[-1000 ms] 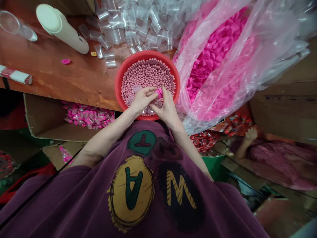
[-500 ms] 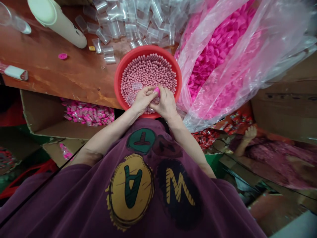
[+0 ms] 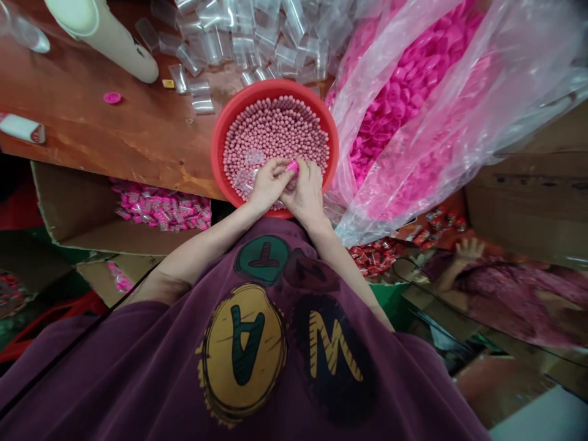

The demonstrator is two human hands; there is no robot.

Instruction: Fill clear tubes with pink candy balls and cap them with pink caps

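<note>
Over the near side of a red basin full of small pink balls, both my hands come together at a bright pink cap. My left hand pinches it from the left with thumb and forefinger. From the other side, the curled fingers of my right hand close around it. Whatever sits below the cap is hidden by my fingers. Beside my left hand, a few clear plastic containers lie on the balls.
Clear containers are heaped behind the basin. A plastic bag of pink caps stands at right. On the left are a pale bottle, a loose cap and a carton of filled containers. Another person's hand shows at far right.
My hands stay together on the pink cap, with only a small shift of the fingers. The view has moved slightly. The other person's hand at far right has spread its fingers.
</note>
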